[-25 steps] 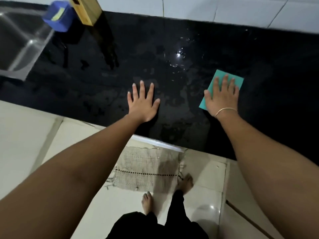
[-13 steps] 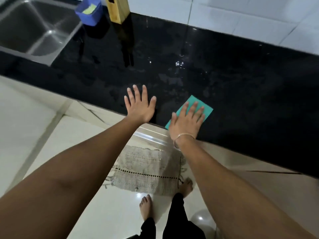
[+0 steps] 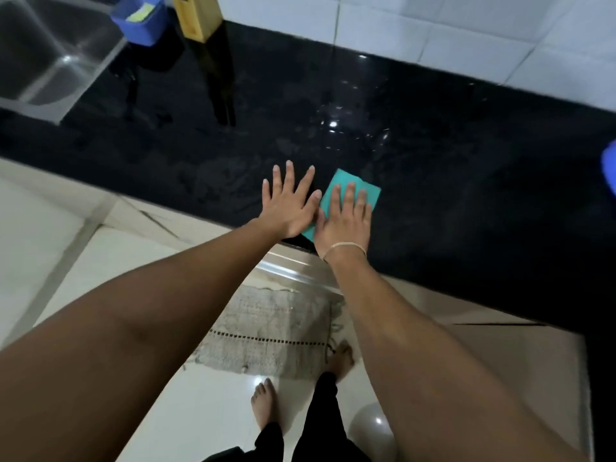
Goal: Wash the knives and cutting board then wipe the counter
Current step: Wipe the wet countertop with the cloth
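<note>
Left hand (image 3: 289, 205) is lying flat, palm down, fingers straight and spread, just left of the teal cloth (image 3: 346, 195); thumb side is reaching the cloth's left edge. Right hand (image 3: 345, 221) is pressing flat on top of the cloth, fingers straight and close together, pointing away from the body. Both hands are sitting side by side, nearly touching. Both forearms are extending forward, bare. Right wrist is wearing a thin bracelet (image 3: 343, 247).
</note>
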Demonstrator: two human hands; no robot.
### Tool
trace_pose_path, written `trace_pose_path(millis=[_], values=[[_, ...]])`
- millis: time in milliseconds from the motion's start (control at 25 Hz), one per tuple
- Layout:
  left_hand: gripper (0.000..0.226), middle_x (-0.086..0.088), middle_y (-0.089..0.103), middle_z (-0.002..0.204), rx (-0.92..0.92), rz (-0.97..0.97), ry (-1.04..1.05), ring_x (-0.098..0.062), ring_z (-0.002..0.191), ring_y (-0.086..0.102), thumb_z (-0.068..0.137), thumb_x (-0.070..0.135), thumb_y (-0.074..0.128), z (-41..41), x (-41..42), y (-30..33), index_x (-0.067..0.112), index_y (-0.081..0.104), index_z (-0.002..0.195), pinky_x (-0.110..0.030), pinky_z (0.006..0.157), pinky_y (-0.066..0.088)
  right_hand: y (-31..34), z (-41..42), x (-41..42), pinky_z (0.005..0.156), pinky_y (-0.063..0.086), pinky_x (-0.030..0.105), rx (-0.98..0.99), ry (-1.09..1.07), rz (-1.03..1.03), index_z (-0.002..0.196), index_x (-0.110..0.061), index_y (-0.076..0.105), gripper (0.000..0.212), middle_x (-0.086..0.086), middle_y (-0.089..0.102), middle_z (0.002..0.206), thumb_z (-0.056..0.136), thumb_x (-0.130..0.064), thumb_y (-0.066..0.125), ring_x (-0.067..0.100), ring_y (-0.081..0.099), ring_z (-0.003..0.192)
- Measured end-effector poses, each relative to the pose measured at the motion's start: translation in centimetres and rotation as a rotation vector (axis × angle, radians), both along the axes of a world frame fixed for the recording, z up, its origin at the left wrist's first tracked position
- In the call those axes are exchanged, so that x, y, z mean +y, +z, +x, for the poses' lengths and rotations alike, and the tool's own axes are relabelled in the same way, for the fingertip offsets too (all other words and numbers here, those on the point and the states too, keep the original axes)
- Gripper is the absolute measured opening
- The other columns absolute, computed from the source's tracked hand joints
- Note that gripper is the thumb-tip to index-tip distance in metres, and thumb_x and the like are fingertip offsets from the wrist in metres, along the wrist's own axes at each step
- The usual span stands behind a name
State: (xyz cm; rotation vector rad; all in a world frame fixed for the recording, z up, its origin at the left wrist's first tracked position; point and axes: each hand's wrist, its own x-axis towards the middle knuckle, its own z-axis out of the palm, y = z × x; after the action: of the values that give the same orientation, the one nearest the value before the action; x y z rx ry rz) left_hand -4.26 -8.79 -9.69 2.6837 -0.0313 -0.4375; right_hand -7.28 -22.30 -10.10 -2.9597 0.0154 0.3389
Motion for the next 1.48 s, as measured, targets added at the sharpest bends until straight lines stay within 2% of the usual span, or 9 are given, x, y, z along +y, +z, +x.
trace_pose_path(millis=[200, 360, 520, 600, 760, 880, 1000, 1200, 1480], values=[[0.071, -0.005, -0.022, 0.165, 0.023, 0.125, -0.078, -0.028, 0.150, -0.026, 0.099, 0.064, 0.010, 4.4, -3.1, -0.3, 0.029, -0.008, 0.159, -0.053, 0.121, -0.013, 0.3, 0.5, -12.8, 0.122, 0.002, 0.053, 0.025, -0.352, -0.006, 0.158, -0.017, 0.003, 0.069, 0.014, -0.004, 0.165, 0.102, -0.054, 0.015, 0.035, -0.004, 0.151], [0.089, 0.005, -0.021, 0.164, 0.026, 0.061, 0.021, -0.020, 0.149, -0.026, 0.089, 0.075, -0.001, 5.8, -3.5, -1.4, 0.020, -0.013, 0.158, -0.046, 0.118, -0.019, -0.1, 9.4, -12.2, 0.119, -0.004, 0.059, 0.029, -0.528, -0.020, 0.158, -0.016, 0.001, 0.073, 0.018, -0.007, 0.164, 0.099, -0.057, 0.013, 0.043, -0.008, 0.149], [0.088, 0.003, -0.017, 0.166, 0.028, -0.671, 0.405, -0.013, 0.152, -0.017, 0.087, 0.064, 0.011, 7.3, -2.4, -0.9, 0.017, -0.012, 0.159, -0.043, 0.124, -0.009, -0.8, 15.8, -0.4, 0.118, -0.004, 0.060, -0.009, -0.203, 0.019, 0.158, -0.020, 0.004, 0.069, 0.017, -0.002, 0.164, 0.101, -0.055, 0.017, 0.044, -0.005, 0.149], [0.085, 0.000, -0.019, 0.166, -0.046, -0.868, 0.519, -0.020, 0.152, -0.017, 0.092, 0.062, 0.019, 6.8, -1.5, -0.4, 0.021, -0.021, 0.155, -0.046, 0.125, -0.005, -0.8, 14.7, 4.5, 0.120, -0.002, 0.058, -0.040, 0.045, -0.005, 0.158, -0.019, -0.001, 0.067, 0.018, -0.004, 0.164, 0.101, -0.051, 0.017, 0.044, -0.006, 0.149], [0.074, -0.006, -0.012, 0.167, -0.223, -0.335, 0.272, -0.019, 0.152, -0.019, 0.102, 0.057, 0.018, 6.0, -3.2, -0.6, 0.016, -0.010, 0.158, -0.041, 0.123, -0.011, -0.9, 10.6, 0.3, 0.122, -0.001, 0.052, -0.032, 0.178, -0.053, 0.157, -0.020, -0.009, 0.076, 0.012, -0.009, 0.165, 0.099, -0.045, 0.034, 0.035, -0.010, 0.151], [0.069, -0.006, -0.008, 0.167, -0.217, 0.019, 0.006, -0.022, 0.153, -0.015, 0.103, 0.054, 0.011, 9.2, -4.9, -1.2, 0.018, -0.004, 0.160, -0.045, 0.124, -0.008, -0.6, 10.3, -7.1, 0.122, -0.001, 0.051, -0.028, -0.046, 0.014, 0.158, -0.022, 0.003, 0.067, 0.009, -0.003, 0.166, 0.100, -0.053, 0.017, 0.031, -0.004, 0.152], [0.075, -0.007, -0.007, 0.168, -0.183, 0.222, -0.034, -0.026, 0.153, -0.013, 0.100, 0.060, 0.003, 13.3, -5.6, -1.4, 0.014, -0.001, 0.160, -0.047, 0.124, -0.004, -0.2, 12.3, -16.4, 0.121, 0.002, 0.053, -0.015, -0.365, -0.017, 0.158, -0.020, 0.008, 0.070, 0.012, -0.001, 0.165, 0.100, -0.056, 0.017, 0.034, 0.000, 0.152], [0.083, -0.008, -0.003, 0.168, -0.241, 0.244, 0.012, -0.025, 0.154, -0.009, 0.098, 0.065, 0.004, 14.5, -6.0, -2.5, 0.008, -0.002, 0.159, -0.048, 0.125, 0.001, -0.7, 22.3, -16.1, 0.116, -0.007, 0.063, 0.035, -0.537, 0.003, 0.158, -0.021, 0.004, 0.073, 0.015, -0.003, 0.165, 0.097, -0.058, 0.014, 0.044, -0.006, 0.149], [0.074, -0.009, 0.002, 0.168, -0.361, -0.045, 0.248, -0.020, 0.154, -0.005, 0.103, 0.053, 0.020, 14.9, -5.7, -2.2, 0.008, 0.001, 0.159, -0.044, 0.126, 0.002, -1.1, 23.9, -2.6, 0.121, 0.001, 0.055, -0.060, 0.167, 0.022, 0.158, -0.024, 0.007, 0.065, 0.010, 0.003, 0.166, 0.101, -0.055, 0.013, 0.038, -0.002, 0.151]])
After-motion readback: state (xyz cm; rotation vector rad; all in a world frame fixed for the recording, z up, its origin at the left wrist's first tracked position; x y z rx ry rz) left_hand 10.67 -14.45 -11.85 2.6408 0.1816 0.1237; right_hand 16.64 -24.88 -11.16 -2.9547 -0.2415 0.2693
